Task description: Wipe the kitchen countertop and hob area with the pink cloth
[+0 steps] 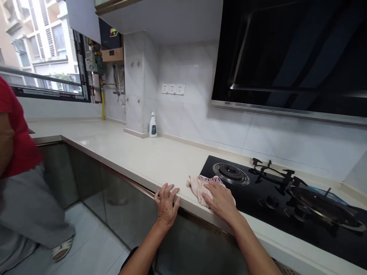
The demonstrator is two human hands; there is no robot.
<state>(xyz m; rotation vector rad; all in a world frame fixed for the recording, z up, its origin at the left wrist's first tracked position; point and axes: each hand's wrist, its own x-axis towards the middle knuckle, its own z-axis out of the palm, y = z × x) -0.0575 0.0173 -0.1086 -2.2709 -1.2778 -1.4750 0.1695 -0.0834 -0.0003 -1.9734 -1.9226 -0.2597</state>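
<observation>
Under my right hand lies a crumpled pinkish-white cloth, pressed against the countertop by the left front corner of the black gas stove. The fingers rest over the cloth, and part of it is hidden beneath the palm. My left hand touches the front edge of the counter, its fingers spread and holding nothing. Closest to the cloth on the stove is a round burner with its pan support off.
A white spray bottle stands against the wall. Pan supports lie on the stove's right side, under a dark range hood. At far left stands a person in a red shirt, beside the counter's corner.
</observation>
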